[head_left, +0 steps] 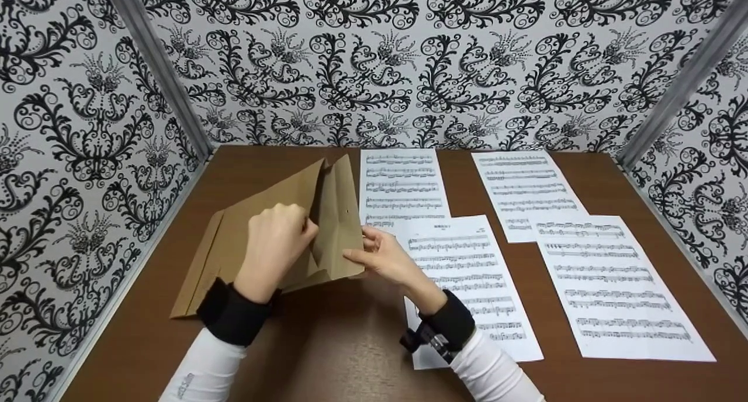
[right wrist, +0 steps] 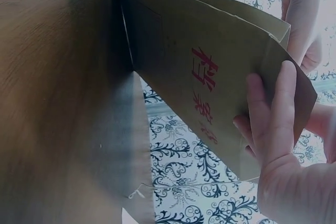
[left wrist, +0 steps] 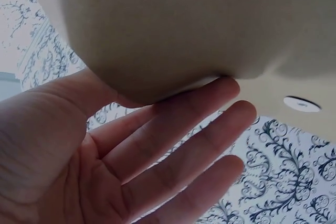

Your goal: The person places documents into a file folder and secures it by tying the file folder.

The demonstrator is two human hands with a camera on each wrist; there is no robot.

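Note:
A brown kraft paper document envelope is tilted up at its right end, its mouth gaping and the flap folded outward. My left hand pinches the upper panel at the mouth; in the left wrist view its thumb disappears behind the paper while the fingers stretch out along the other side. My right hand holds the flap's near corner, thumb on the inner face and fingers on the outer one. Red characters mark the outer side in the right wrist view. A white disc sits on the paper.
Sheets of printed music lie on the brown table to the right, some overlapping, with another sheet at the far right. A thin string hangs off the envelope. Patterned walls enclose the table's back and sides.

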